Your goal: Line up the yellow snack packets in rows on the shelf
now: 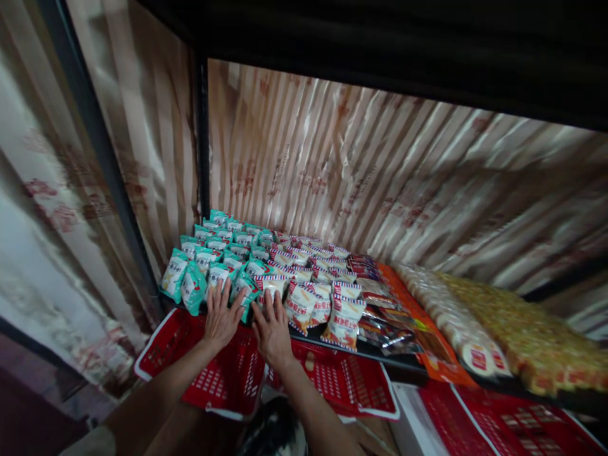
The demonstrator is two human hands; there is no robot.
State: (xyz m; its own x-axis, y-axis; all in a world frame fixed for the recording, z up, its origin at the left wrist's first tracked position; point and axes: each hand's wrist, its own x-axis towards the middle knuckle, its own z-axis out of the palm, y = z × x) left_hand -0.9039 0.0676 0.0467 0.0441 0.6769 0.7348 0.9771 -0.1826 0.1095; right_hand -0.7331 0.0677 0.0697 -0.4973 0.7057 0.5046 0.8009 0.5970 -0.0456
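Rows of teal snack bags [193,288] stand at the left end of a dark shelf. Beside them are rows of white snack bags [301,305] with blue-and-red striped edges. My left hand [222,315] rests its spread fingers against the front teal bags. To its right, my right hand [272,330] has its fingers spread on the front of a white bag at the border between the two kinds. Both hands are open, palms toward the bags, and neither grips one. The fingertips partly cover the bags behind them.
Red baskets [332,375] sit below the shelf edge. Further right lie dark flat packets [387,316], an orange pack [420,323], round white packs [451,316] and yellow packs [527,329]. A black post [202,139] and pleated curtains [304,152] bound the shelf.
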